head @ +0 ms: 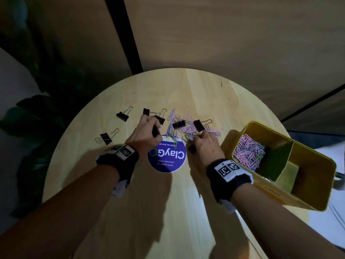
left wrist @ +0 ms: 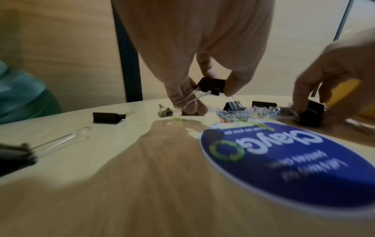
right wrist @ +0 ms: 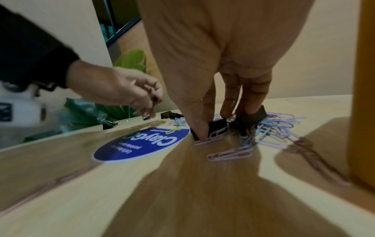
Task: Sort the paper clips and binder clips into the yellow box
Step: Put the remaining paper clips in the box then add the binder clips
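My left hand (head: 155, 128) pinches a black binder clip (left wrist: 212, 86) between thumb and fingers, lifted just above the round wooden table (head: 168, 202). My right hand (head: 196, 141) reaches down into the pile of pastel paper clips (head: 188, 124), thumb and fingers closed round another black binder clip (right wrist: 218, 126) that still sits on the table. A further binder clip (right wrist: 253, 115) lies right under those fingers. The yellow box (head: 280, 195) stands at the right, and its left compartment holds a heap of paper clips (head: 248, 154).
Several black binder clips lie loose on the table, two at the left (head: 122, 115) (head: 106, 138) and others in the pile (head: 179, 124). A round blue sticker (head: 168, 157) lies between my hands. Dark plant leaves (head: 37, 118) hang beyond the table's left edge.
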The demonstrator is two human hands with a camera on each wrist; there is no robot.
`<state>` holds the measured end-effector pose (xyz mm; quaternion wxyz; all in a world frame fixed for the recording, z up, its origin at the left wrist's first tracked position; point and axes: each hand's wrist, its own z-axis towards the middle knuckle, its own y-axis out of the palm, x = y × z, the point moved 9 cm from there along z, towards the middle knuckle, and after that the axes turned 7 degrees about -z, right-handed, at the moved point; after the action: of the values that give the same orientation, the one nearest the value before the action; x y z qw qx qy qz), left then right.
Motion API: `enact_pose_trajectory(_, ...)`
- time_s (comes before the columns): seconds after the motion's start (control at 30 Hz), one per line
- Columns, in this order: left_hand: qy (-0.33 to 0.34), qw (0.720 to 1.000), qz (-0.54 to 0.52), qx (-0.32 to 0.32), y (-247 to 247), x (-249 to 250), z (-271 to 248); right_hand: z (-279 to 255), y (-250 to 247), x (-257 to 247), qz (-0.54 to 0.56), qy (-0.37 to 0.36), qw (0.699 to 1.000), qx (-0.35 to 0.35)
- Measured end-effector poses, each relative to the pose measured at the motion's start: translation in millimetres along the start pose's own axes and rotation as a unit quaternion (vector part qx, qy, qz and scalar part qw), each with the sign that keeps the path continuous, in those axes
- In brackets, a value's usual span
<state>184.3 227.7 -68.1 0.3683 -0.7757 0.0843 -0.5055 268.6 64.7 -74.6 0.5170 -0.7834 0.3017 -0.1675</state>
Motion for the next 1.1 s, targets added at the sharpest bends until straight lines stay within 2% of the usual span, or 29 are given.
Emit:
enact_pose_trajectory(0.13, 0.013, 0.999, 0.022, -0.043, 17.2, 28.7, 29.6, -2.0, -6.2, -8.9, -0.018, -0.046, 0.999, 0.023)
enact_pose_trajectory(0.2, 0.019, 0.995, 0.076, -0.061, 32.2, 33.8, 43.2, -4.8, -5.4, -14.8, -0.033, -0.08, 0.996, 0.023)
enact_pose_trajectory(0.27, 0.03, 0.99, 0.126, -0.051, 41.2, 36.9, 53.2, -7.0, -4.1, -16.2, -0.033, -0.097, 0.994, 0.031)
enact_pose_trajectory(0.33, 0.046, 0.991, 0.125, -0.026, 44.6, 39.5, 58.5, -9.3, -1.4, -13.1, -0.012, -0.095, 0.994, 0.052)
enact_pose_trajectory(0.43, 0.054, 0.997, 0.05, -0.006, 44.0, 44.5, 56.6, -17.3, -1.5, -8.9, 0.036, -0.092, 0.991, 0.087)
enact_pose_trajectory(0.5, 0.03, 0.998, -0.057, -0.001, 36.9, 41.5, 50.6, -30.5, -6.8, -10.0, 0.093, -0.096, 0.983, 0.129)
enact_pose_trajectory(0.57, 0.008, 0.986, -0.166, 0.017, 16.3, 35.5, 39.7, -45.7, -6.5, -20.9, 0.112, -0.112, 0.976, 0.149)
enact_pose_trajectory(0.63, 0.01, 0.984, -0.174, 0.048, -12.7, 25.9, 26.3, -55.8, 4.9, -43.4, 0.118, -0.146, 0.972, 0.139)
enact_pose_trajectory(0.7, 0.018, 0.993, -0.099, 0.056, -37.1, 11.1, 13.7, -58.6, 16.0, -69.6, 0.148, -0.186, 0.964, 0.12)
enact_pose_trajectory(0.8, 0.009, 1.0, -0.017, 0.02, -47.1, -20.3, -2.3, -54.4, 22.9, -107.1, 0.135, -0.222, 0.961, 0.096)
enact_pose_trajectory(0.9, -0.03, 0.998, 0.043, -0.042, -34.9, -53.9, -10.7, -42.1, 20.6, -132.3, 0.13, -0.219, 0.965, 0.06)
enact_pose_trajectory(0.97, -0.045, 0.996, 0.063, -0.054, -31.3, -64.9, -14.9, -31.6, 22.0, -141.7, 0.113, -0.213, 0.97, 0.029)
enact_pose_trajectory(1.03, -0.013, 0.997, 0.047, -0.052, -30.9, -60.3, -19.2, -25.8, 22.0, -146.2, 0.096, -0.212, 0.972, 0.013)
enact_pose_trajectory(1.1, 0.065, 0.994, 0.01, -0.083, -21.7, -42.4, -26.0, -25.9, 24.4, -146.1, 0.091, -0.213, 0.973, 0.007)
